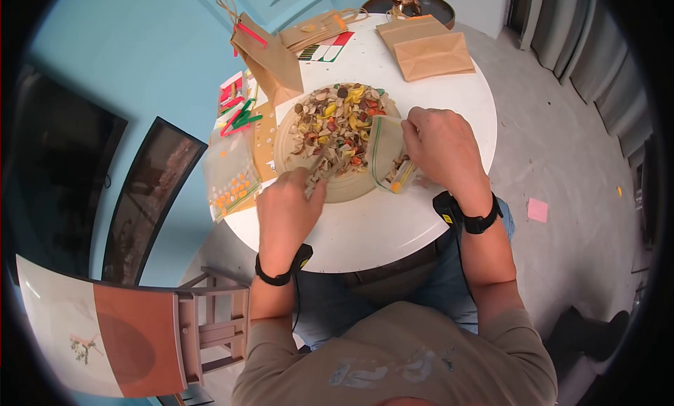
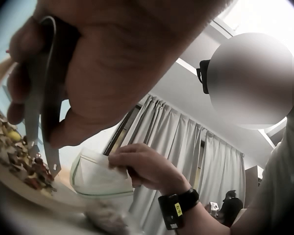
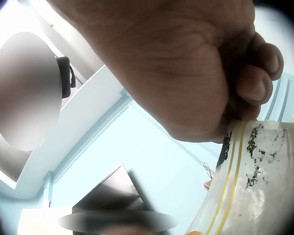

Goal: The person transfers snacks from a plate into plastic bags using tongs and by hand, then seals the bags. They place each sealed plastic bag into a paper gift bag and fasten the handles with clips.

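Observation:
My left hand [image 1: 286, 208] grips a pair of metal tongs [image 2: 50, 115], its bend up in the palm in the left wrist view. The tong tips point down into a heap of mixed dried pieces [image 1: 333, 125] in brown, cream, yellow and red. That heap covers most of a round beige tray [image 1: 284, 143]. At the tray's right side, my right hand [image 1: 447, 150] pinches the upper edge of a clear zip bag [image 1: 385, 143]. The bag's mouth faces the tray and gapes in the left wrist view. Some pieces, one of them orange, lie low in the bag.
Another zip bag with orange and white bits [image 1: 232, 188] lies at the table's left edge, below green and pink strips [image 1: 242, 115]. Brown paper bags stand behind: one upright [image 1: 267, 62], one lying right [image 1: 428, 51]. A stool [image 1: 217, 322] stands to the left.

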### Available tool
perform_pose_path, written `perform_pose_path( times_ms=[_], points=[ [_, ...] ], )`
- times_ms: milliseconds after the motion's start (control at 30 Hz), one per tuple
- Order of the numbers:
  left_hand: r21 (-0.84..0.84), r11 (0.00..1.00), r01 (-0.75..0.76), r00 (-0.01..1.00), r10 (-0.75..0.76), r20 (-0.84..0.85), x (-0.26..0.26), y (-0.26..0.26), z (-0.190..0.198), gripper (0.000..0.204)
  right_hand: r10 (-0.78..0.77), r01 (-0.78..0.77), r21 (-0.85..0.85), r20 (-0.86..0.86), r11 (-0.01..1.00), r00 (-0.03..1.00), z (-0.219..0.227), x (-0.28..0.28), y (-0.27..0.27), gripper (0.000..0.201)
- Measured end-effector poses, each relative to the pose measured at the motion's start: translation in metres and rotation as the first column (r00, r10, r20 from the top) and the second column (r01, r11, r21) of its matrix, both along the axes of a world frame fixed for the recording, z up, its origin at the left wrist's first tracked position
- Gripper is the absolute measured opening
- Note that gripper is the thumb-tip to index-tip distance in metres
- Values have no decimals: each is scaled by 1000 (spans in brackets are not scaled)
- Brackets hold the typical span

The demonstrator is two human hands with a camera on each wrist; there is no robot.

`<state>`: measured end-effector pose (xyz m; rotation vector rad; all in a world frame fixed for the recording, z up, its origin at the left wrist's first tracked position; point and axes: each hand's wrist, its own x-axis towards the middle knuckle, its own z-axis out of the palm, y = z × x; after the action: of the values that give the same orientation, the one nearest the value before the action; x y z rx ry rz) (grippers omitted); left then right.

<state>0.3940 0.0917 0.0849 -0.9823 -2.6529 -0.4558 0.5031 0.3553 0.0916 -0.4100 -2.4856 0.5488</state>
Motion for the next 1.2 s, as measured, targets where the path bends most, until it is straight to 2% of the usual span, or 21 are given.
perform_pose_path(
  times_ms=[67, 167, 233, 300, 400, 533, 600, 633, 700, 900, 1000, 1200],
  points=[
    [79, 981, 179, 983, -182, 33, 0, 6, -13, 30, -2, 2, 2, -11, 1000, 1000, 1, 1, 0, 28],
    [-4, 979, 206, 977, -206, 53, 3, 16, -22, 30, -10, 10, -17, 6, 1000, 1000, 2, 0, 0, 27],
    [-65, 985, 161, 987, -160, 8, -3, 18, -22, 31, -4, 3, -14, -8, 1000, 1000, 0, -1, 0, 28],
    [-138, 990, 24, 996, -36, -86, -16, 17, -23, 33, -6, 6, -12, 8, 1000, 1000, 1, -1, 0, 28],
    [-133, 991, -21, 988, 0, -154, -32, 15, -22, 31, -1, 1, -7, 20, 1000, 1000, 0, -3, 0, 28],
    [-125, 992, -21, 994, 7, -112, -51, 11, -22, 32, 6, -5, -14, 28, 1000, 1000, 2, -3, -1, 28],
    [-75, 997, 20, 1000, -19, 20, -57, 10, -21, 33, 4, -4, -10, 19, 1000, 1000, 0, -3, -1, 28],
    [-75, 997, 20, 1000, -19, 21, -59, 12, -20, 33, 4, -4, -5, 10, 1000, 1000, 0, -3, -1, 28],
    [-29, 999, 42, 985, -37, 169, -62, 15, -17, 36, 6, -6, -6, 22, 1000, 1000, 1, -3, -2, 28],
    [-9, 998, 69, 993, -68, 95, -72, 20, -31, 34, 14, -14, -4, 25, 1000, 1000, -1, -6, -5, 27],
    [-50, 995, 88, 995, -86, 44, -68, 17, -32, 31, 12, -12, -2, 24, 1000, 1000, -2, -5, -3, 27],
    [-14, 995, 97, 995, -96, 12, -58, 11, -26, 27, 13, -13, -8, 20, 1000, 1000, -3, -5, -2, 27]
  ],
)
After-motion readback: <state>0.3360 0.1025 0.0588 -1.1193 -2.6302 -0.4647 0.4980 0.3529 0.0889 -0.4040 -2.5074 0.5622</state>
